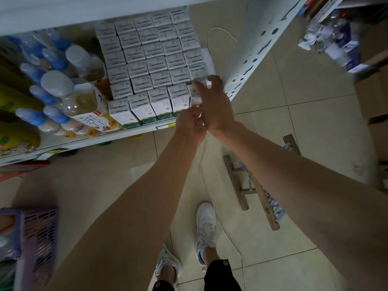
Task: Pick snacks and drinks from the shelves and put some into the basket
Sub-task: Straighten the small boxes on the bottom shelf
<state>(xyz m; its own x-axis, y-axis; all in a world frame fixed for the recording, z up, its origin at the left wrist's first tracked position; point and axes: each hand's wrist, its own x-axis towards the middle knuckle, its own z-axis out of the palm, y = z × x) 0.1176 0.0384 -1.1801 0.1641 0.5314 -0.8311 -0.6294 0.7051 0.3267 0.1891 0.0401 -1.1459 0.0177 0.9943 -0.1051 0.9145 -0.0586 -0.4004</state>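
my right hand (214, 103) fingers spread over corner carton (196, 94) | my left hand (189, 122) fingers curled beneath it, grasp unclear | basket (39, 234) far behind-left

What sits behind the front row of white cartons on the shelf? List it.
Behind the front row of cartons stand more rows of identical white cartons, reaching toward the shelf's back. The hands cover the front row's right end, hiding what lies there.

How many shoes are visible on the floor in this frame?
2. One white shoe is planted forward on the tiles between the arms; the other white shoe sits lower and to its left, near the bottom edge. None seem hidden.
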